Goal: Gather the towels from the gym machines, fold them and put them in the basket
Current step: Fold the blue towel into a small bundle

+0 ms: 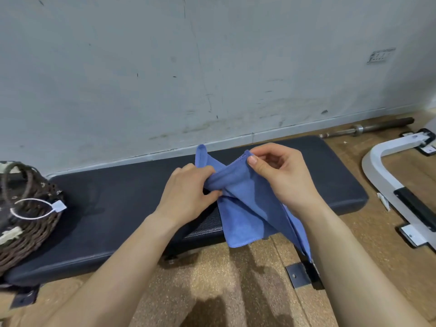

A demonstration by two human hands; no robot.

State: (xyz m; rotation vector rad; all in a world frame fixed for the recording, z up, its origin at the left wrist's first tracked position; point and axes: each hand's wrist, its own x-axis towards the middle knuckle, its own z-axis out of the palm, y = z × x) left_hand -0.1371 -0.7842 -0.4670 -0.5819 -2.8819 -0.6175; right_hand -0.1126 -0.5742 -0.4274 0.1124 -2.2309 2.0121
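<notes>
A blue towel point(245, 208) hangs between my hands above the black padded bench point(118, 199). My left hand point(186, 194) grips a bunched part of its upper edge, with one corner sticking up behind the fingers. My right hand point(280, 175) pinches another top corner between thumb and fingers. The lower part of the towel drapes down past the bench's front edge. A dark wicker basket point(26, 227) with a rope handle sits on the bench's left end.
A scuffed white wall runs close behind the bench. A white machine frame point(387, 178) lies on the cork floor at the right, with a steel barbell point(368, 129) along the wall. A black metal bracket point(297, 276) sits on the floor near my right forearm.
</notes>
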